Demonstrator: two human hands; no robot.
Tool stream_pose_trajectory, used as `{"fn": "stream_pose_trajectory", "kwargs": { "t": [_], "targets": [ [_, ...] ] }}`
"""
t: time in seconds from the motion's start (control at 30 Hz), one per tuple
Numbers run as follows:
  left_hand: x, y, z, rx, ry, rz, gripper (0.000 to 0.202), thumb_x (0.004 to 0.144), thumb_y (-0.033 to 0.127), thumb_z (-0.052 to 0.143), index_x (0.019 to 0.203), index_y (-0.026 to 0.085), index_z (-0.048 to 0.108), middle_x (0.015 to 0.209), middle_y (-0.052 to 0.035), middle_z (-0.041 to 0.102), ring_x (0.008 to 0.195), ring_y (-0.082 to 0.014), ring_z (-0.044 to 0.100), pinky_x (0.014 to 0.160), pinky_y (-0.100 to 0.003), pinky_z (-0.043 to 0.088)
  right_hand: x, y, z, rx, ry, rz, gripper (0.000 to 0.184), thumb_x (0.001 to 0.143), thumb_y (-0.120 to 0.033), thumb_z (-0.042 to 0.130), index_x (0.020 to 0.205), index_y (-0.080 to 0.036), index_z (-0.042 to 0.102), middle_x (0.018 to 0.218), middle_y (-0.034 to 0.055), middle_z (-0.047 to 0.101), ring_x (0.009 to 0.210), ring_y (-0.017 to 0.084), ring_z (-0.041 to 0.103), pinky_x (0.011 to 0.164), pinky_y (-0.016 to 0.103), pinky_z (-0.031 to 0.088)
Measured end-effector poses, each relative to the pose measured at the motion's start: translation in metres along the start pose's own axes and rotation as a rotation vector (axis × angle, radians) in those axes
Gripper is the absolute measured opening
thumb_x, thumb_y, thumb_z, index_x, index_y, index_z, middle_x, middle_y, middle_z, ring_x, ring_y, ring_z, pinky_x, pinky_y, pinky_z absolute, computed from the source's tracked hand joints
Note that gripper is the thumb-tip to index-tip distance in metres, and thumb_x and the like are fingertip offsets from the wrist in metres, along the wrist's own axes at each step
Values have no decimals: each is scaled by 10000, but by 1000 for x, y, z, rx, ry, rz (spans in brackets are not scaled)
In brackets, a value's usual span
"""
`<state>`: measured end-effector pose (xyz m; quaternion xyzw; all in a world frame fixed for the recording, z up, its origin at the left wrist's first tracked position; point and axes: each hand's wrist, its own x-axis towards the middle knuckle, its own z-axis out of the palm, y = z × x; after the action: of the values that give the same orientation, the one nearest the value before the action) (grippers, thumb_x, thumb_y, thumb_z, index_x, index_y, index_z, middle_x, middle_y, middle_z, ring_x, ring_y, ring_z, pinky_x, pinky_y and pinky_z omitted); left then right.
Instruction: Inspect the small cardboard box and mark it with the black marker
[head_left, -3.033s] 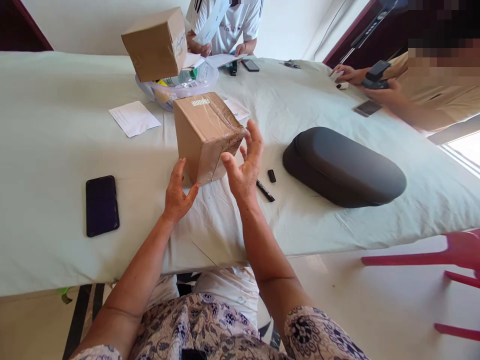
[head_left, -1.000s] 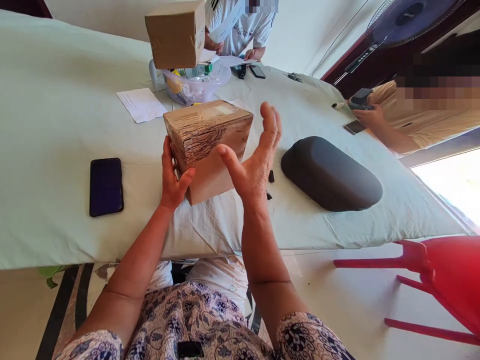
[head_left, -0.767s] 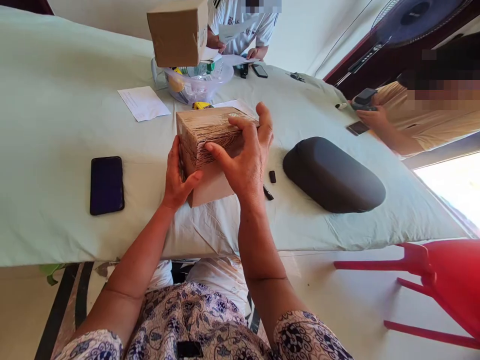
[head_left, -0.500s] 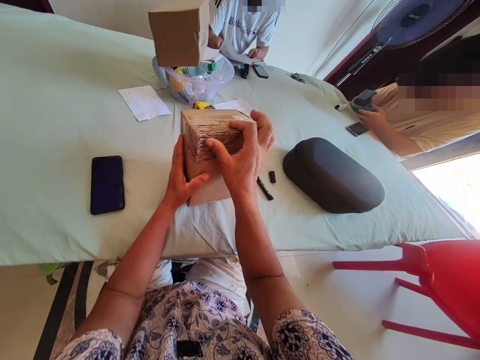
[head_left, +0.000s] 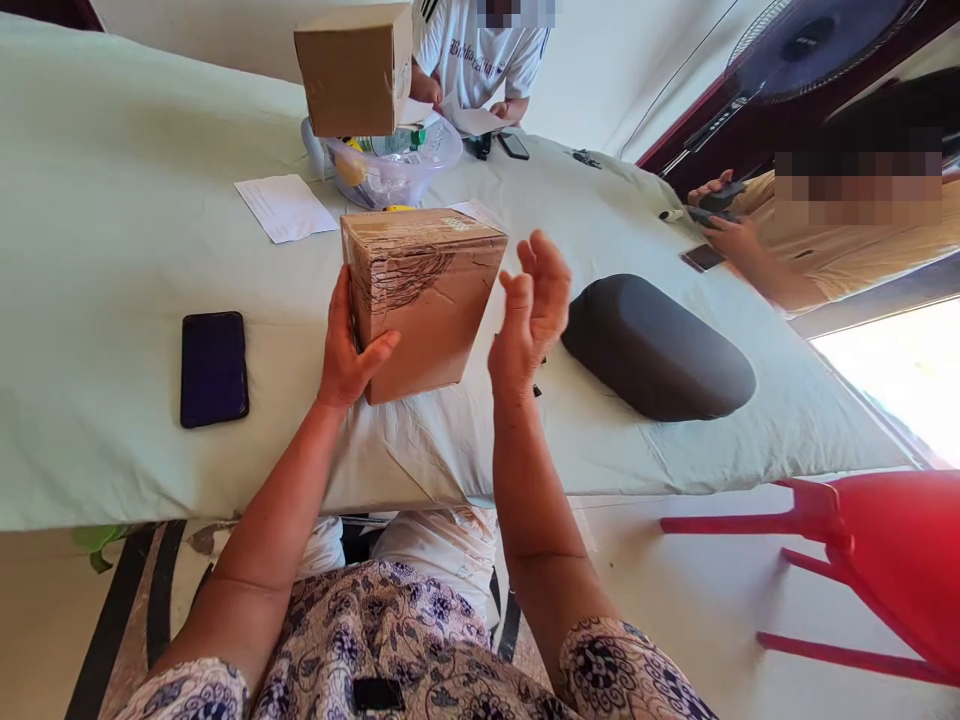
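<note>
A brown cardboard box [head_left: 427, 300] wrapped in clear tape stands on the pale green table cover [head_left: 112, 250] in front of me. My left hand [head_left: 346, 345] grips its left side, thumb on the front face. My right hand [head_left: 531, 312] hovers just right of the box, off it, fingers stretched upward and holding nothing. A black marker and its cap lie mostly hidden behind my right hand.
A black phone [head_left: 214, 366] lies left of the box, a dark oval case [head_left: 656, 347] to the right. Behind are a white paper [head_left: 285, 208], a clear bowl [head_left: 394, 165] and a second box [head_left: 354, 68]. Two other people sit at the far and right sides. A red chair [head_left: 885, 560] stands right.
My right hand has let go of the box's top and lifted away to the right, fingers spread. My left hand still holds the box, which has turned slightly.
</note>
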<state>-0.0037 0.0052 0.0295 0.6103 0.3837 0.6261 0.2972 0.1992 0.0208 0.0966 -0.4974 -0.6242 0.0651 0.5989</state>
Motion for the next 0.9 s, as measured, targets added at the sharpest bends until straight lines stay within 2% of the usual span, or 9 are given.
{"fn": "stream_pose_trajectory", "kwargs": {
  "t": [0.07,0.17,0.2,0.27,0.43,0.57,0.67,0.77,0.9],
  "targets": [
    [0,0,-1,-16,-1,-5,1035,786,745,660,1615,323,208,1693,-108,278,1579,-326,263,1248,-482,334,-7,33,-14,-70,6,153,425,997,-389,393,1372,-265,549,1345,97,618,1299,234,592,1091,498,485],
    [-2,-1,0,-14,-27,-12,1054,770,732,686,1615,314,214,1690,-122,280,1564,-340,294,1246,-499,333,-28,70,-35,-488,-238,375,482,892,-204,482,1359,-150,588,1340,185,638,1299,288,561,1127,519,422],
    [-3,-1,0,-5,-32,-11,1053,769,720,697,1614,313,218,1688,-126,284,1558,-345,304,1246,-508,329,-36,76,-41,-622,-321,421,503,876,-163,476,1364,-140,596,1357,206,627,1304,302,547,1127,524,409],
    [-5,-1,1,12,-30,-3,1042,771,696,712,1612,312,229,1680,-131,300,1553,-349,312,1250,-517,320,-51,80,-47,-789,-372,455,535,891,-143,452,1411,-161,578,1434,218,573,1310,319,529,1081,515,430],
    [-8,-3,2,17,-14,31,1002,802,647,712,1614,308,234,1673,-138,322,1543,-341,339,1235,-502,352,-66,79,-48,-848,-385,480,563,901,-121,418,1426,-223,595,1261,186,674,1144,301,593,960,471,463],
    [-6,-4,0,14,-6,44,999,798,648,715,1611,296,253,1658,-148,357,1524,-342,378,1217,-493,382,-64,87,-46,-536,-269,444,461,874,-169,404,1191,-201,737,1079,130,723,1013,245,628,918,416,493],
    [-4,-4,0,30,-10,49,1008,794,679,700,1610,285,260,1658,-151,359,1527,-339,375,1210,-481,394,-63,88,-45,-175,-12,447,349,857,-289,461,1026,-183,747,1028,99,727,951,207,645,914,386,508],
    [-3,-3,-1,56,-4,66,1003,798,704,678,1609,287,260,1660,-145,358,1530,-337,370,1206,-475,401,-59,75,-47,267,215,537,332,809,-383,575,1067,-221,709,1024,52,721,833,150,642,772,312,528],
    [-1,-6,-1,56,-24,70,994,805,722,659,1611,309,247,1665,-127,351,1532,-346,364,1208,-490,392,-51,32,-54,735,162,504,342,762,-341,715,1104,-317,699,1063,11,735,797,119,643,649,248,525]
  ]
}}
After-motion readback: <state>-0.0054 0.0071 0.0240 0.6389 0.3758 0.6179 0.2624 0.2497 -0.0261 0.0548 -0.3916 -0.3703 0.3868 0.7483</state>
